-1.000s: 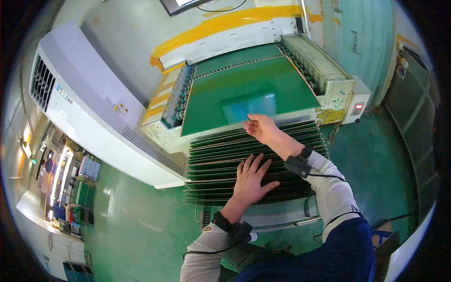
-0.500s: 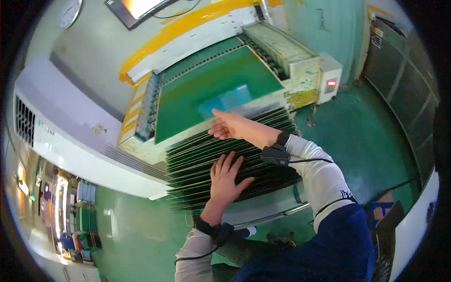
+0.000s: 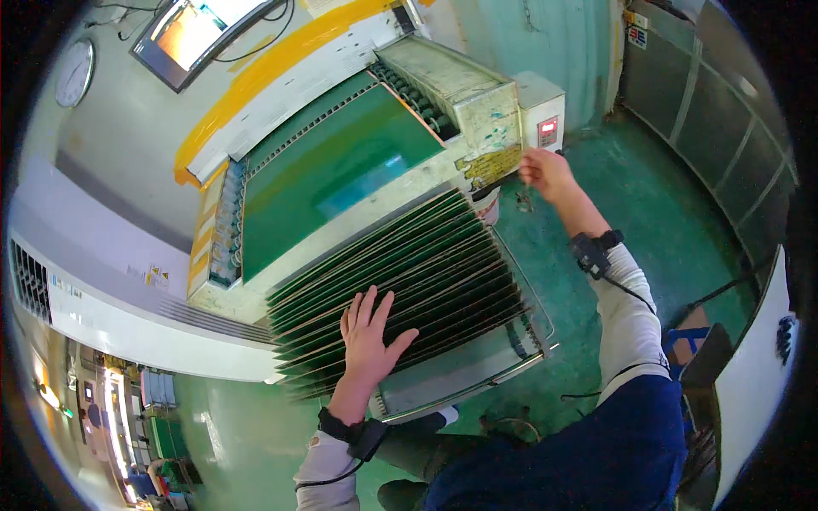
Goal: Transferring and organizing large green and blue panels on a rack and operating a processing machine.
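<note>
My left hand (image 3: 371, 336) hovers with its fingers spread over a rack of thin green panels (image 3: 409, 272) standing on edge in close rows. Whether its fingertips touch the panel edges I cannot tell. Out to the right, my right hand (image 3: 545, 173) is in the air in front of a small control box (image 3: 542, 115) with a red lit display. Its fingers are loosely curled in, and I see nothing in them. A large flat green panel (image 3: 332, 179) lies on the roller conveyor (image 3: 223, 234) beyond the rack, reflecting light.
A metal-framed cart (image 3: 460, 383) carries the panel rack. To the left stands a long white cabinet (image 3: 128, 315) with a vent grille. A screen (image 3: 192, 38) and a round clock (image 3: 75, 73) hang on the far wall. A white board (image 3: 754, 375) stands at the right.
My right hand has swung right, from above the rack toward the control box, and its fingers have curled in. My left hand stays over the rack. The view has shifted.
</note>
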Demonstrator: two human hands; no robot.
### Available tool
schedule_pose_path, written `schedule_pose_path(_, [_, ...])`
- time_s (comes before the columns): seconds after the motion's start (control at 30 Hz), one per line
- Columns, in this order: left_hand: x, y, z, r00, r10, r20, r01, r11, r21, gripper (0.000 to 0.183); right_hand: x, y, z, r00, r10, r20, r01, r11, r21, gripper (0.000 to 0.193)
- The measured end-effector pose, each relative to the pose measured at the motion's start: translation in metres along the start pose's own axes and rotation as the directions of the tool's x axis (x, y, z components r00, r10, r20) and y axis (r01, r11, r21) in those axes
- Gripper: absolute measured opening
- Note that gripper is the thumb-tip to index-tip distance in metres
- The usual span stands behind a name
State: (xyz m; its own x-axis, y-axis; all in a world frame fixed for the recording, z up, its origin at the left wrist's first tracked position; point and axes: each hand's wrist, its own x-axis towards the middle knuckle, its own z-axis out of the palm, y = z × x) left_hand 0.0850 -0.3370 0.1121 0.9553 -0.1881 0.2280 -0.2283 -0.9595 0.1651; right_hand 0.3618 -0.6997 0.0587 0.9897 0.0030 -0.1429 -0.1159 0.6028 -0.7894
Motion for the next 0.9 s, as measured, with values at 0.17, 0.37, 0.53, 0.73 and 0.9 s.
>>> schedule_pose_path(0.17, [0.016, 0.044, 0.003, 0.989, 0.147, 0.021, -0.144, 0.985, -0.090, 0.071, 0.037, 0.009, -0.120, 0.919, 0.061, -0.389, -0.020, 0.994, 0.109, 0.009])
schedule_pose_path(0.37, [0.026, 0.051, 0.013, 0.982, 0.165, 0.087, -0.163, 0.986, -0.030, 0.075, 0.077, 0.030, -0.191, 0.948, -0.069, -0.310, 0.076, 0.997, 0.011, 0.012])
schedule_pose_path(0.53, [0.022, 0.051, 0.012, 0.984, 0.132, 0.121, -0.131, 0.991, -0.016, 0.074, 0.083, 0.040, -0.144, 0.851, -0.070, -0.520, -0.005, 0.990, -0.142, 0.019])
schedule_pose_path(0.73, [0.030, 0.050, 0.013, 0.982, 0.131, 0.134, -0.131, 0.991, -0.008, 0.075, 0.095, 0.034, -0.139, 0.790, -0.195, -0.581, 0.030, 0.959, -0.281, 0.036])
schedule_pose_path(0.9, [0.026, 0.051, 0.011, 0.982, 0.111, 0.156, -0.115, 0.993, 0.013, 0.075, 0.103, 0.034, -0.134, 0.786, -0.229, -0.574, 0.039, 0.945, -0.324, 0.036])
